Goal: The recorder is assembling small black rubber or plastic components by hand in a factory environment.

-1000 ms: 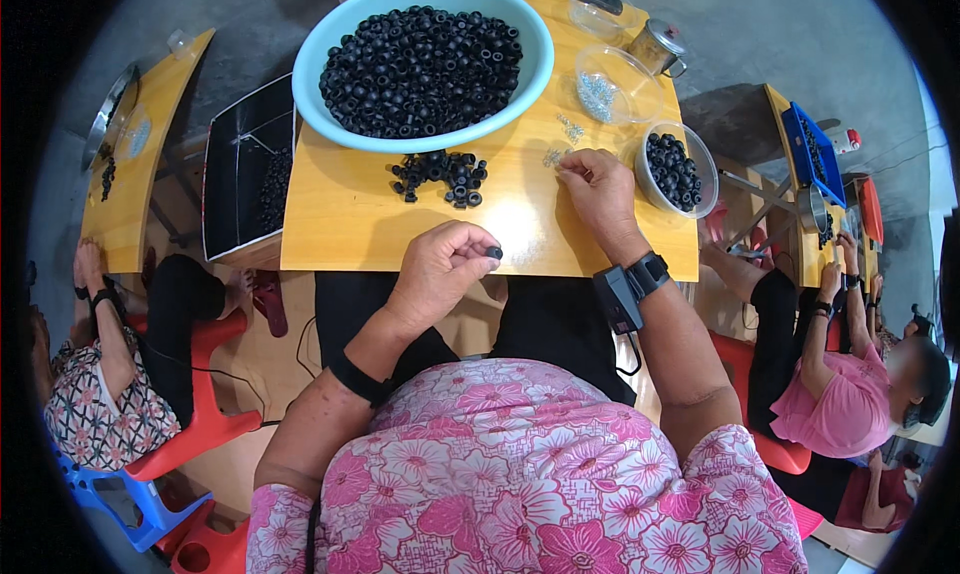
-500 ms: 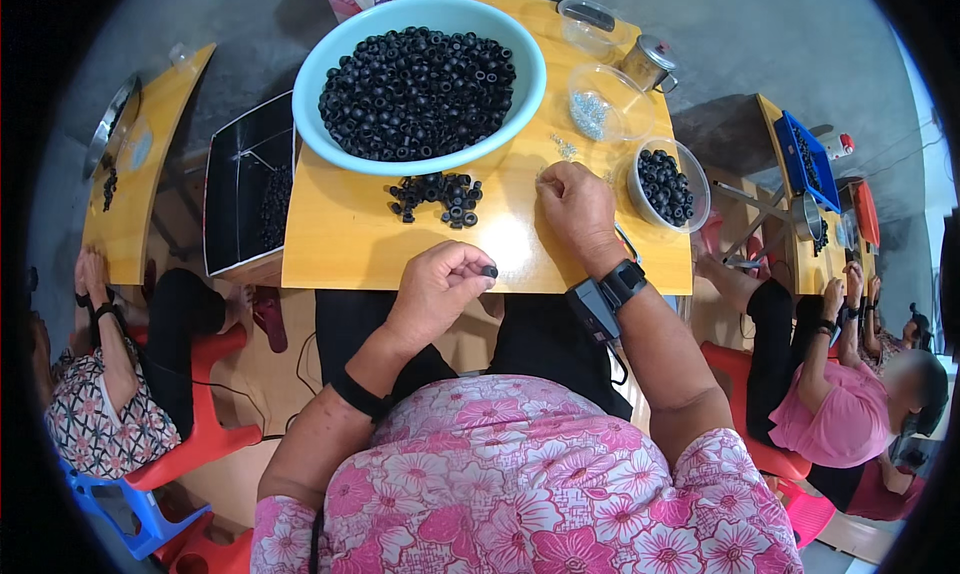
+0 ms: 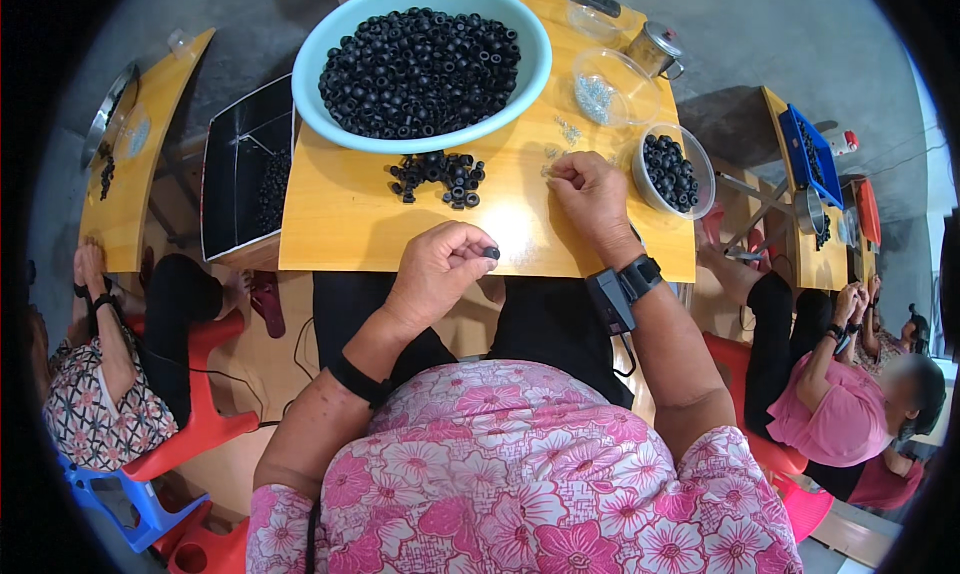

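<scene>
My left hand (image 3: 437, 271) is closed in a pinch just off the table's near edge. Between its thumb and forefinger sits a small black round part (image 3: 491, 253). Over the right half of the table my right hand (image 3: 592, 196) has thumb and forefinger pressed together; what they hold, if anything, is too small to make out. Tiny clear pieces (image 3: 568, 132) lie scattered by its fingertips. To its right stands a clear tub of black parts (image 3: 708, 186). A loose pile of black ring-like parts (image 3: 436, 179) lies ahead of my left hand.
A large light-blue basin (image 3: 535, 69) full of black parts takes up the table's far left. Behind the tub are a clear bowl with small pieces (image 3: 640, 94), another clear container (image 3: 592, 22) and a metal mug (image 3: 655, 49). People sit at yellow tables on both sides.
The view has tilted a little, so the table sits higher. My right hand has shifted slightly right, its fingertips still pinched near the clear pieces. My left hand keeps its black part.
</scene>
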Demonstrator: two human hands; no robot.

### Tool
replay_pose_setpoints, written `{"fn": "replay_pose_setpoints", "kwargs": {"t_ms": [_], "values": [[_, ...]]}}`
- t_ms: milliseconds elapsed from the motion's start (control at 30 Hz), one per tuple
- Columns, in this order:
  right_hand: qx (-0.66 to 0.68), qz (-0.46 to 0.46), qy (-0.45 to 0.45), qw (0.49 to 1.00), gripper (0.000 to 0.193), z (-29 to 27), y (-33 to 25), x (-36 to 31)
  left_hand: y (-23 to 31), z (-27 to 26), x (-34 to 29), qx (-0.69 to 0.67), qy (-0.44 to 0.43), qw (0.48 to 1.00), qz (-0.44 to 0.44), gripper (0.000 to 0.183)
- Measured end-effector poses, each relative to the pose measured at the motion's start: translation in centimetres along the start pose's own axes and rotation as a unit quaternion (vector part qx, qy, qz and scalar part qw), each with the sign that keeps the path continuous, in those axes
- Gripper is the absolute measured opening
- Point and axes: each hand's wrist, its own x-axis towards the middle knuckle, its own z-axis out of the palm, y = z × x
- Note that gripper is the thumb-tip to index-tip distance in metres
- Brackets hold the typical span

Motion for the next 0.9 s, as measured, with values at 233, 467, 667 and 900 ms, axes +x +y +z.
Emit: {"fn": "replay_pose_setpoints", "kwargs": {"t_ms": [233, 467, 667, 900], "values": [[-0.093, -0.001, -0.043, 0.995, 0.011, -0.4, -1.4, 0.1, 0.1, 0.0, 0.0, -0.003, -0.003, 1.000, -0.003, 0.012], [-0.044, 0.031, -0.063, 0.997, 0.009, -0.9, -1.5, 0.1, -0.1, 0.0, 0.1, -0.003, -0.006, 1.000, 0.003, 0.012], [-0.014, 0.007, -0.047, 0.999, 0.009, -0.8, -1.0, -0.4, -0.1, -0.1, -0.1, 0.002, -0.007, 1.000, -0.002, 0.012], [-0.072, -0.019, -0.050, 0.996, 0.011, -0.9, -1.6, -0.3, -0.3, 0.0, 0.0, 0.000, -0.003, 1.000, 0.001, 0.011]]}}
